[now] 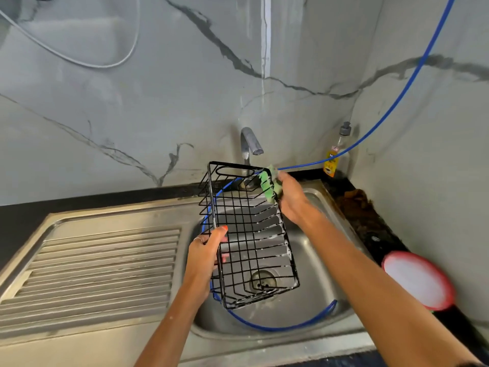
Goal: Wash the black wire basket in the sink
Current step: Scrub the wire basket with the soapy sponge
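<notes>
Black wire basket (251,234) held tilted above the sink (317,311) bowl, long axis running 12 to 6 o'clock, open side toward the camera. Drain (263,279) visible through the mesh at the basket's 6 o'clock end. White suds flecked along the right wall wires and the lower edge.

Left hand (205,250) at the basket's 9 o'clock side: fingers wrapped round the left rim wire, thumb on top. Right hand (291,200) at 1 o'clock: fingers clamped on a green sponge (268,186), which presses the upper right rim of the basket.

Faucet (250,144) at 12 o'clock behind the basket; no water seen running. Blue hose (391,107) drops from the upper right, passes behind the basket and loops round the bowl. Soap bottle (334,154) in the corner at 2 o'clock; red-rimmed dish (418,280) on the counter (21,215) at 3 o'clock. Drainboard (100,266) at 9 o'clock.

Judgement: scrubbing stage, rinse not yet done. To do this well:
- keep the left grip firm so the basket does not twist under sponge pressure;
- run the sponge along each wire, not across, and fold it round the rim;
- work the crossings, where grime likely lodges;
- turn the basket to reach the left wall and underside, which look less sudsy;
- keep it over the bowl so drips fall in.
</notes>
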### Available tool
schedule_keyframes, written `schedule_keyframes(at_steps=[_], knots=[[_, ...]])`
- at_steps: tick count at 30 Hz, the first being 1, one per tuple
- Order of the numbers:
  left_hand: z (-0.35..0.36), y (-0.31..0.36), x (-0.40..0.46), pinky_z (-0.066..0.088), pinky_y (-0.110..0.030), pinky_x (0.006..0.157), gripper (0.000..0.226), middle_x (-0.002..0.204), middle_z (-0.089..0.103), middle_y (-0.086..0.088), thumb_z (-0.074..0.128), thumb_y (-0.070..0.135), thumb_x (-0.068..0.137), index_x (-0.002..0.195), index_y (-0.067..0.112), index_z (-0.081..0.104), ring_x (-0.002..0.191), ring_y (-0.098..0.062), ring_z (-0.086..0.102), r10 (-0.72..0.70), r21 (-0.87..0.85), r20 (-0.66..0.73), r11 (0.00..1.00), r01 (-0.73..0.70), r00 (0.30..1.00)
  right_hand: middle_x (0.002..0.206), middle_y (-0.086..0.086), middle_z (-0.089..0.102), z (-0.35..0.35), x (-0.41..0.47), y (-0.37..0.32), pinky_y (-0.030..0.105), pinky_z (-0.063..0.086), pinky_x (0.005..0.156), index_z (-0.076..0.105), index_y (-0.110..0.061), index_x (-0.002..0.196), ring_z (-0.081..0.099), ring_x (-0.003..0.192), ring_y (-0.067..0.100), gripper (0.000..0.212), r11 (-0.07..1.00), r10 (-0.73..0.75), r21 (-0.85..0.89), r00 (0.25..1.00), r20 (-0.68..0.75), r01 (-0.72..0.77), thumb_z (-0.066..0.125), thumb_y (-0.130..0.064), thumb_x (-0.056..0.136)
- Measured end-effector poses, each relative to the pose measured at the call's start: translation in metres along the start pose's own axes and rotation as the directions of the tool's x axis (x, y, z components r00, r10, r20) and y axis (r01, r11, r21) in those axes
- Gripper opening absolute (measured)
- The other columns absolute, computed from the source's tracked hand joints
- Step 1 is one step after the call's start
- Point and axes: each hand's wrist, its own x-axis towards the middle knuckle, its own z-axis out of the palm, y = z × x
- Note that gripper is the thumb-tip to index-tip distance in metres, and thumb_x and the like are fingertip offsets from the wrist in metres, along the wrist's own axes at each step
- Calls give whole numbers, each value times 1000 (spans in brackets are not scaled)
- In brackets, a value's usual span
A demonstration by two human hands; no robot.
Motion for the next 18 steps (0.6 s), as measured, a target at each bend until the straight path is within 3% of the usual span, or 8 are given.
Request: schedule_keyframes(at_steps=[2,7,9,10,12,13,16,18], knots=[[0,1,-2,50,-49,95,63,101,73,-10,60,65,63,99,15,70,86,-26,71,1,7,-1,1000,-1,1000,91,8,64,-8,3,2,29,44,60,58,-13,113,56,74,17,28,993,43,109,999,-26,-40,33,-9,100],[4,6,-3,53,-47,91,73,98,73,-10,61,70,50,97,15,69,85,-23,70,38,27,-5,999,-37,999,109,5,63,-13,7,3,27,50,73,53,-16,132,60,90,14,36,994,64,91,998,-16,-62,40,-7,100],[4,5,-4,54,-45,89,71,97,73,-9,59,70,49,94,16,70,85,-22,70,43,53,0,998,-43,999,124,5,59,-9,9,-3,31,50,93,51,-19,135,60,107,16,40,999,48,-14,999,-23,-48,45,-6,98],[3,3,-4,54,-44,89,69,96,73,-6,60,69,50,94,17,70,85,-20,70,40,70,0,997,-39,999,123,7,60,-5,8,-7,30,50,92,51,-18,136,61,104,16,42,996,31,-78,999,-28,-33,48,-5,96],[3,1,-6,53,-42,89,65,94,73,0,60,68,54,93,17,70,87,-19,70,52,97,-11,994,-50,999,111,10,62,3,2,-14,21,52,74,49,-9,136,63,89,15,44,969,-30,-245,999,-38,20,52,-1,93],[4,2,-7,52,-41,88,64,92,72,2,60,68,55,93,17,69,88,-20,69,70,112,-26,991,-66,997,110,11,60,7,-3,-16,21,51,72,48,-5,135,63,92,18,43,930,-72,-364,996,-57,46,52,1,92],[6,6,-6,54,-44,86,60,77,69,2,59,67,58,84,13,67,83,-24,67,143,138,-89,982,-130,986,126,17,56,14,-19,-9,32,40,95,50,3,128,51,119,31,34,708,-243,-697,966,-85,117,46,-5,95],[7,10,-3,55,-44,83,56,71,65,3,59,67,59,77,14,65,77,-23,65,153,146,-138,980,-133,978,113,20,61,16,-30,7,38,42,90,58,2,113,56,110,35,26,601,-289,-787,956,-53,138,41,-11,98]])
